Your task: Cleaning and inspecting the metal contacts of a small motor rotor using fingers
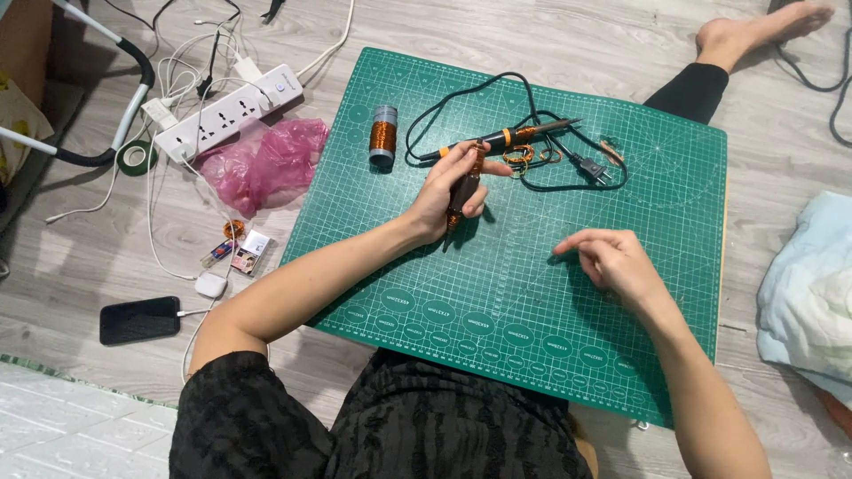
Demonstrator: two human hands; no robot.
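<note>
On the green cutting mat (621, 266), head view: your left hand (444, 191) is closed around a dark rod wound with copper wire (463, 188), held upright above the mat, likely to keep the winding steady. Your right hand (612, 262) rests loosely curled beside it, holding nothing visible. The soldering iron (506, 137) lies just beyond.

white power strip (229, 111) | pink plastic bag (266, 164) | black phone (139, 319) | green tape roll (137, 157) | pale blue cloth (812, 284)
</note>
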